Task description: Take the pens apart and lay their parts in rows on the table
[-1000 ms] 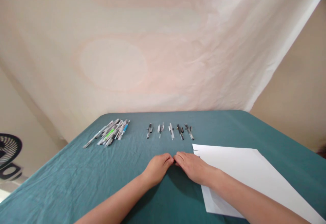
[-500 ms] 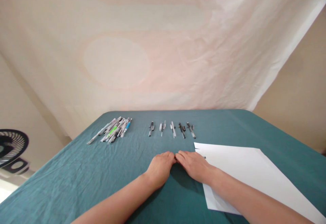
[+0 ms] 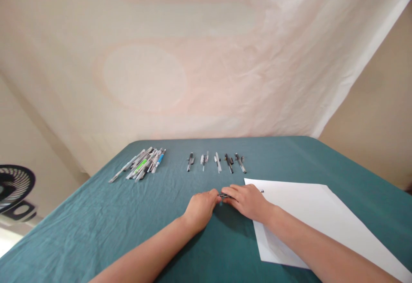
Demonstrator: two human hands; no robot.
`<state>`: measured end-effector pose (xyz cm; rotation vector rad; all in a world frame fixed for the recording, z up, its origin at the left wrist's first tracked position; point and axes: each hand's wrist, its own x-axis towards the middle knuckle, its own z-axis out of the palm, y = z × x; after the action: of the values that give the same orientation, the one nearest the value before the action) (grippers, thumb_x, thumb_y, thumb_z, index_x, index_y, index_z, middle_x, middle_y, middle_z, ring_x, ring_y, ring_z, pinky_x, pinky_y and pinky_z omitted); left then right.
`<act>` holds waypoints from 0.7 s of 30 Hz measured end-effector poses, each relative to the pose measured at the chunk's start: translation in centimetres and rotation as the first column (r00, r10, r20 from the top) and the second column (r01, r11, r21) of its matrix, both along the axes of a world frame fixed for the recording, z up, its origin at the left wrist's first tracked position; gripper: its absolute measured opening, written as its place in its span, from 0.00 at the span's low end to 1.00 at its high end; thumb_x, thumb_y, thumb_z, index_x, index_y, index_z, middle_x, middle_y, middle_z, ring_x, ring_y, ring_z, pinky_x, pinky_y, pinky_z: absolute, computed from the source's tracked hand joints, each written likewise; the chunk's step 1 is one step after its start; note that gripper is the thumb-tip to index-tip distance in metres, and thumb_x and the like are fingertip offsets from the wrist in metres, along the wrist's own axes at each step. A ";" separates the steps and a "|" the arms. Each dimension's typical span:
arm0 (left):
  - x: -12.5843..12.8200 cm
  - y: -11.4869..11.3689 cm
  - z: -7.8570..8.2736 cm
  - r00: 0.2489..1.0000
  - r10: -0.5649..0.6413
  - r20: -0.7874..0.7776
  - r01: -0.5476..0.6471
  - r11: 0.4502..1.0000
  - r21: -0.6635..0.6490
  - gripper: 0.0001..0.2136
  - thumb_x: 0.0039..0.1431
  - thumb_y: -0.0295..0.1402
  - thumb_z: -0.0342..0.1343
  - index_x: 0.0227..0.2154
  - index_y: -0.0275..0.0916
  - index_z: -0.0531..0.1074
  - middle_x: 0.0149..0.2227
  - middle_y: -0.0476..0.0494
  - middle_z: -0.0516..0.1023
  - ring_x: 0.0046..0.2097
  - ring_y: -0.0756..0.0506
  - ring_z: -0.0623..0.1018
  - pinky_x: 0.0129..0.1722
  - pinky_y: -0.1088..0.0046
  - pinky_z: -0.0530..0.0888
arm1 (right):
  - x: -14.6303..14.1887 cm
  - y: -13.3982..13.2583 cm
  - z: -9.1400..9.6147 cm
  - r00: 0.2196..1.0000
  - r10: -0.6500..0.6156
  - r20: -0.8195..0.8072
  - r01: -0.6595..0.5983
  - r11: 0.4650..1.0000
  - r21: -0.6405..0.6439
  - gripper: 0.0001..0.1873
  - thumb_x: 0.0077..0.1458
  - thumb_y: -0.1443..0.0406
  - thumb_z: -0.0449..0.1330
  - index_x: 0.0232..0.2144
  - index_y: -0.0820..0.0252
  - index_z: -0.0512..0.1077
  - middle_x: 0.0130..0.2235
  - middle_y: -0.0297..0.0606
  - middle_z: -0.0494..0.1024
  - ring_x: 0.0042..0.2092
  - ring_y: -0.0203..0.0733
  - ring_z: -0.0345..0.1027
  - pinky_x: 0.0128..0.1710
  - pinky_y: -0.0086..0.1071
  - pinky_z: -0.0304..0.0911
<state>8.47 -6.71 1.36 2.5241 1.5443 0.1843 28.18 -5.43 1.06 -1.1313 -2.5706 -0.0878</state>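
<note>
My left hand (image 3: 201, 208) and my right hand (image 3: 247, 200) meet at the middle of the teal table (image 3: 96, 231). Between their fingertips lies a slim dark pen (image 3: 225, 196); both hands pinch it, the right over most of its length, and its far tip shows on the white paper (image 3: 309, 214). Beyond the hands a row of several short pens (image 3: 217, 163) lies side by side. A loose heap of pens (image 3: 141, 166) sits at the far left.
A pale cloth backdrop (image 3: 193, 60) hangs behind the table's far edge. A black fan (image 3: 13, 186) stands off the table at the left. The paper sheet reaches the near right corner.
The hands have shifted slightly forward and lifted, so the pen between them now shows. The view has drifted a little; the pen rows have not moved.
</note>
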 end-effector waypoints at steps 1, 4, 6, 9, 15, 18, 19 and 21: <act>0.0 0.0 0.0 1.000 0.003 -0.001 -0.003 1.000 -0.004 0.14 0.63 0.38 0.36 0.34 0.40 0.65 0.32 0.43 0.75 0.36 0.45 0.75 0.33 0.74 0.66 | 0.2 0.1 0.1 1.000 -0.010 0.001 0.010 1.000 -0.002 0.11 0.59 0.60 0.50 0.43 0.52 0.67 0.33 0.33 0.74 0.33 0.36 0.68 0.27 0.28 0.50; -0.1 0.0 0.1 1.000 0.015 0.025 -0.015 1.000 -0.009 0.14 0.64 0.37 0.35 0.36 0.40 0.65 0.33 0.42 0.75 0.35 0.45 0.75 0.33 0.73 0.66 | 0.6 0.2 0.3 0.999 -0.048 -0.019 0.048 0.999 -0.003 0.09 0.58 0.63 0.51 0.39 0.52 0.69 0.32 0.33 0.74 0.34 0.36 0.67 0.29 0.28 0.51; -0.1 0.0 0.2 0.997 -0.001 0.072 0.003 1.000 -0.020 0.15 0.64 0.38 0.35 0.36 0.40 0.66 0.34 0.43 0.75 0.36 0.45 0.75 0.33 0.74 0.66 | 0.7 0.2 0.5 0.997 -0.054 -0.046 0.055 0.999 0.005 0.09 0.57 0.63 0.51 0.39 0.53 0.69 0.34 0.33 0.73 0.34 0.36 0.67 0.31 0.28 0.52; -0.2 0.0 0.4 0.985 -0.069 0.157 0.072 0.997 -0.012 0.15 0.63 0.38 0.37 0.35 0.41 0.69 0.34 0.44 0.74 0.38 0.46 0.73 0.36 0.74 0.65 | 0.4 0.0 0.5 0.999 0.016 -0.043 -0.016 1.000 -0.007 0.09 0.57 0.63 0.52 0.40 0.54 0.68 0.35 0.34 0.72 0.35 0.36 0.66 0.31 0.28 0.53; -0.6 0.0 0.7 0.963 -0.051 0.265 0.054 0.999 -0.004 0.14 0.61 0.38 0.42 0.33 0.42 0.73 0.33 0.45 0.71 0.38 0.47 0.71 0.38 0.75 0.66 | -0.2 -0.1 -0.2 0.983 0.050 -0.177 -0.078 0.985 -0.156 0.10 0.56 0.65 0.53 0.41 0.58 0.65 0.37 0.37 0.71 0.39 0.39 0.65 0.37 0.30 0.58; -0.8 0.1 0.9 0.927 -0.025 0.373 0.030 1.000 -0.007 0.11 0.57 0.36 0.49 0.39 0.44 0.72 0.37 0.45 0.70 0.41 0.47 0.70 0.41 0.74 0.66 | -0.1 0.2 -0.4 0.957 0.051 -0.286 -0.115 0.971 -0.210 0.10 0.57 0.69 0.50 0.42 0.59 0.64 0.40 0.39 0.70 0.42 0.39 0.64 0.40 0.32 0.59; -0.8 0.2 1.0 0.909 -0.013 0.417 0.016 1.000 -0.005 0.12 0.55 0.36 0.51 0.42 0.44 0.71 0.38 0.46 0.70 0.40 0.47 0.70 0.40 0.75 0.66 | -0.1 0.3 -0.3 0.950 0.064 -0.304 -0.137 0.965 -0.224 0.11 0.58 0.70 0.48 0.42 0.59 0.65 0.40 0.39 0.70 0.42 0.39 0.64 0.41 0.32 0.59; -0.8 0.4 1.1 0.871 0.001 0.491 -0.003 1.000 0.003 0.14 0.55 0.35 0.53 0.44 0.44 0.70 0.38 0.46 0.71 0.38 0.49 0.71 0.39 0.75 0.66 | -0.2 0.3 0.0 0.940 0.090 -0.329 -0.181 0.949 -0.258 0.12 0.59 0.69 0.47 0.43 0.58 0.66 0.40 0.39 0.71 0.42 0.38 0.64 0.41 0.31 0.59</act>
<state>7.66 -6.34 2.50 2.2297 1.3312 0.7662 28.02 -5.17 1.03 -0.9613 -2.4103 0.4747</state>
